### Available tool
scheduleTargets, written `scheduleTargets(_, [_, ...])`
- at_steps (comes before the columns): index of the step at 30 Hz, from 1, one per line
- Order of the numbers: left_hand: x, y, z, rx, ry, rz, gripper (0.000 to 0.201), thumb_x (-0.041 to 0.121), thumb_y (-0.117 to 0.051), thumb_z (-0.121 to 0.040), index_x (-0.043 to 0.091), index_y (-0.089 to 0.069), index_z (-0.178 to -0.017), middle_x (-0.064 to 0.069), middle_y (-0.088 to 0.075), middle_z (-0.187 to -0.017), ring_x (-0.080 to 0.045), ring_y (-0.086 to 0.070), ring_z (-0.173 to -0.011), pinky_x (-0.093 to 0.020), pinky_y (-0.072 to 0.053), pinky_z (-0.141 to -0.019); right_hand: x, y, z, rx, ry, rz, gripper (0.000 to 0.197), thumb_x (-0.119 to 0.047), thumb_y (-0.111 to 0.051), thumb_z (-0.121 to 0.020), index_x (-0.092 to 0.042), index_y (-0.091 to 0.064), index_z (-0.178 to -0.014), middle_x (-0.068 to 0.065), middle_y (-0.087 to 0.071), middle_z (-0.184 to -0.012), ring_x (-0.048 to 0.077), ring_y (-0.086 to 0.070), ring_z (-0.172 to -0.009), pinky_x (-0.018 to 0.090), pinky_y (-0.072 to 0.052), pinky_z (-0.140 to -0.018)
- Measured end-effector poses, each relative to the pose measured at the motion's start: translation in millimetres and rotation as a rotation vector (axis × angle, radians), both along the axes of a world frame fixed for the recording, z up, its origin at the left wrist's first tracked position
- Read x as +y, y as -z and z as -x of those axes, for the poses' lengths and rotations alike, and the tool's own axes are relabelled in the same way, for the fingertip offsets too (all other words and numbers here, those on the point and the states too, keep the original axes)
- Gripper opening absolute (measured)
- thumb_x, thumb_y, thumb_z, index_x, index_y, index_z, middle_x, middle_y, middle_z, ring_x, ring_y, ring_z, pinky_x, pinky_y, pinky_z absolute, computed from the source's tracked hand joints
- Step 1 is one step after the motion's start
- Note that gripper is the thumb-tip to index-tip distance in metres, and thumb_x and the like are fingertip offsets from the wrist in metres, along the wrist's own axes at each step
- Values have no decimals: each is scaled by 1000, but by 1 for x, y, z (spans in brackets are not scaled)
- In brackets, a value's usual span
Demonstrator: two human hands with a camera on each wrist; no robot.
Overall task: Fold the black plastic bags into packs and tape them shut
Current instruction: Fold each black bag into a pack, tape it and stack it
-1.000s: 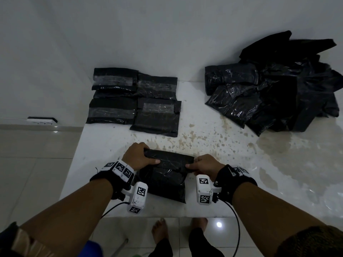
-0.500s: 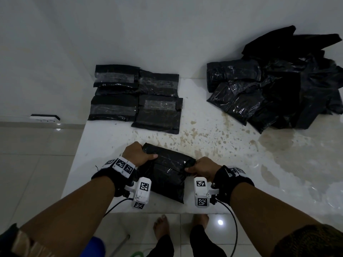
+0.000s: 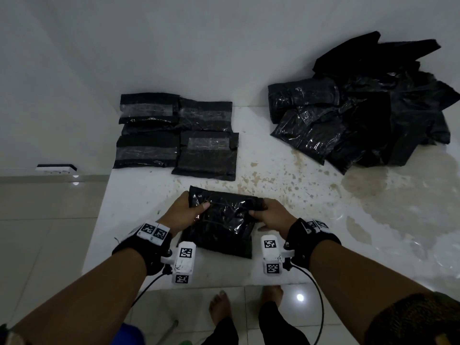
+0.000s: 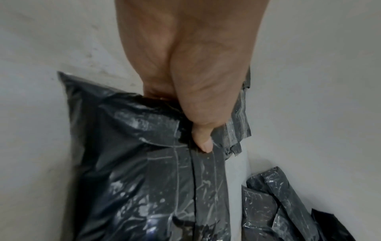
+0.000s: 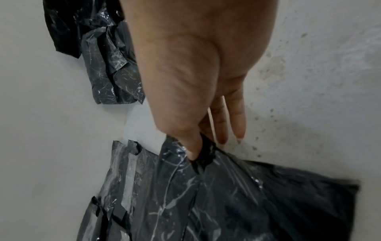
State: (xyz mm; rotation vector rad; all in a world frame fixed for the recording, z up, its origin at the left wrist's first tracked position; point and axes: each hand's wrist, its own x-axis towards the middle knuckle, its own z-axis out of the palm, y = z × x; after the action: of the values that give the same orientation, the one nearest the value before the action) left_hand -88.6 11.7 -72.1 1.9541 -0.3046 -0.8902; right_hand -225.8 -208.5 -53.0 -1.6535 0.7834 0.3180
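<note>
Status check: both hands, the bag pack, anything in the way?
Left hand and right hand both grip the black pack on the white table. No tape visible on it. Nothing in the way.

Bare table top [image 3: 286,175] is showing between the bag [image 3: 221,225] in the two hands and the things behind it, so a hand could be passing there. Four taped packs [image 3: 176,133] are lying at the back left and a heap of loose black bags [image 3: 368,108] is sitting at the back right, blocking those spots. A wall [image 3: 224,46] is closing off the far side.
</note>
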Motion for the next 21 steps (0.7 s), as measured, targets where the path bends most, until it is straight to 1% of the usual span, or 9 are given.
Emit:
scheduleTargets(3, [-9,-9,7,35,-110,127,18,23,-64,-95,21,-64,-113,0,-71,-112,-16,-66,-106,-34,-52,-95,2,-4,-1,-44,119,-113,6,-6,-58,-97,-11,-56,-97,7,-61,-93,16,-62,-79,30,-54,-65])
scheduleTargets(5, [-13,-12,8,59,-136,176,21,24,-63,-95,19,-65,-115,0,-72,-113,-17,-67,-107,-36,-52,-97,0,-4,1,-78,185,-189,9,-3,-58,-96,-11,-56,-96,12,-64,-96,20,-65,-78,36,-57,-69])
scheduleTargets(7, [-16,-13,6,83,-165,189,24,25,-63,-95,16,-65,-117,-2,-71,-114,-17,-67,-107,-39,-51,-99,-4,-4,6,-101,212,-264,9,0,-58,-96,-4,-59,-104,15,-67,-98,22,-69,-79,38,-60,-74])
scheduleTargets(10, [-20,-14,8,145,-194,214,19,24,-60,-97,17,-65,-113,-3,-71,-113,-18,-67,-107,-40,-51,-98,-11,-3,11,-87,200,-298,5,3,-54,-97,-2,-57,-96,19,-65,-96,21,-69,-76,30,-60,-67])
scheduleTargets(13, [-26,-10,15,177,-201,217,18,25,-59,-97,17,-65,-112,-3,-70,-114,-20,-66,-107,-40,-51,-98,-11,-1,14,-46,190,-243,9,3,-51,-98,-5,-53,-94,18,-62,-95,23,-64,-75,28,-58,-60])
scheduleTargets(15, [-28,-3,22,175,-199,169,26,30,-61,-96,14,-65,-117,-4,-70,-114,-23,-66,-108,-41,-51,-99,-9,2,17,-17,193,-177,9,3,-49,-99,-4,-54,-97,15,-61,-90,24,-63,-73,29,-56,-56])
scheduleTargets(17, [-30,5,27,56,-156,10,32,38,-66,-91,11,-69,-106,-5,-72,-105,-25,-67,-101,-43,-52,-96,-10,8,20,-7,195,-104,11,5,-49,-98,-4,-53,-92,19,-60,-88,27,-61,-69,33,-55,-58])
scheduleTargets(19, [-29,8,32,-119,-79,-234,31,40,-68,-86,10,-67,-86,-5,-70,-94,-26,-66,-93,-36,-52,-88,-13,15,21,30,138,13,8,1,-53,-96,-6,-53,-92,20,-59,-93,29,-61,-74,40,-57,-66])
scheduleTargets(21, [-29,4,36,-229,-74,-384,30,38,-72,-84,11,-60,-91,-8,-64,-99,-29,-63,-98,-32,-49,-82,-16,20,22,100,66,139,6,-8,-58,-94,-11,-55,-98,16,-61,-100,30,-64,-86,44,-59,-79])
